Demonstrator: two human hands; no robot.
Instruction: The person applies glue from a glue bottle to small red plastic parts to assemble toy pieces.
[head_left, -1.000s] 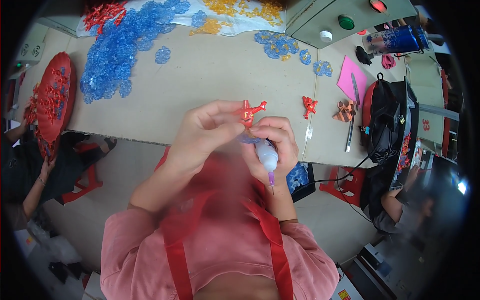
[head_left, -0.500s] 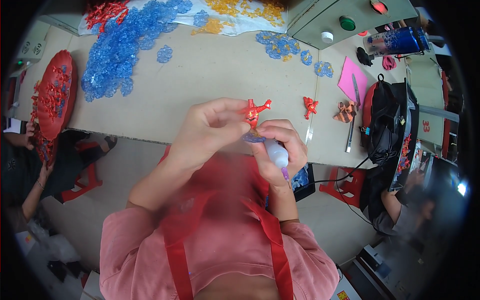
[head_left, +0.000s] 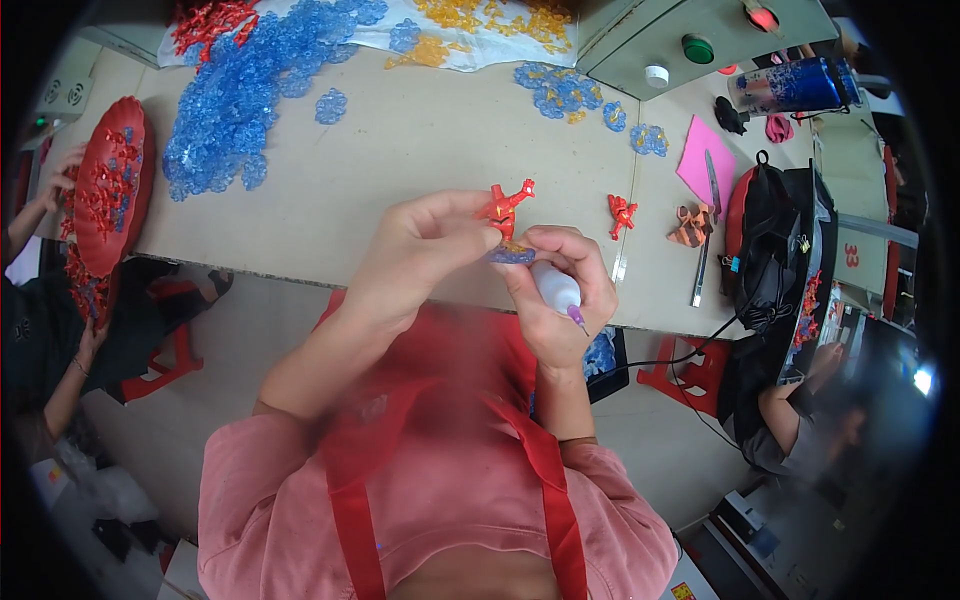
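Over a pale desk (head_left: 400, 150), the left hand (head_left: 425, 240) pinches a red plastic figurine (head_left: 506, 212) at a translucent blue base (head_left: 512, 257); the right hand (head_left: 565, 270) grips that base and a white plastic bottle (head_left: 557, 289). Steady, level pressure should help.

Dressed in a loose pink shirt (head_left: 450, 495) with short, wide sleeves (head_left: 245, 455) and a rounded neckline (head_left: 470, 540) at the bottom of the frame. Covered in front by a red apron (head_left: 430, 360), with flat straps (head_left: 358, 535) reaching the lower edge. Bare at both left hand (head_left: 420, 245) and right hand (head_left: 588, 278).
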